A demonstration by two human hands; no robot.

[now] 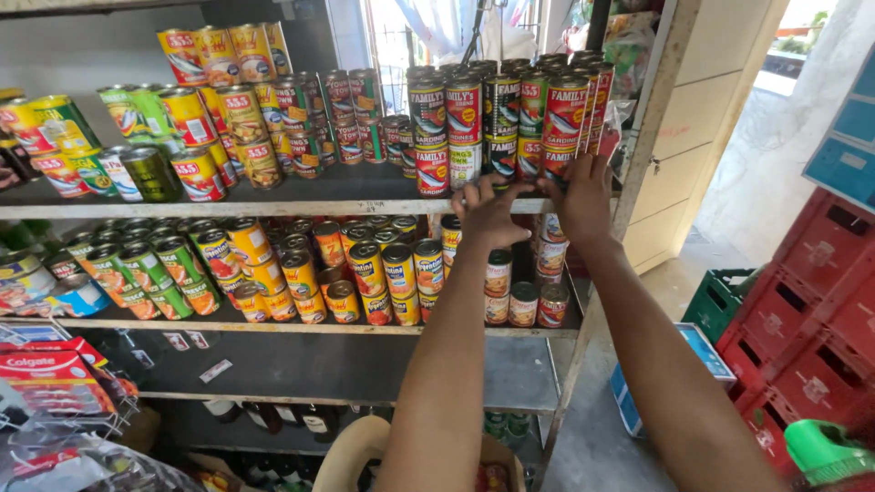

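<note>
My single head-worn view faces the shelf unit (301,208) close up, angled slightly downward along my arms.

hidden: both palms, facing shelf | cut off: green scoop (825,451) | blurred: bottom-shelf bottles (273,417)

Stacked round tin cans (497,123) carry red, green, black and white labels with silver fish pictures. Lower-shelf tins (365,269) show yellow, orange and green wrappers. Flat shelf boards (319,196) are dark grey, edged pale. Plastic crates (811,310) are red; one crate (729,296) green.
</note>
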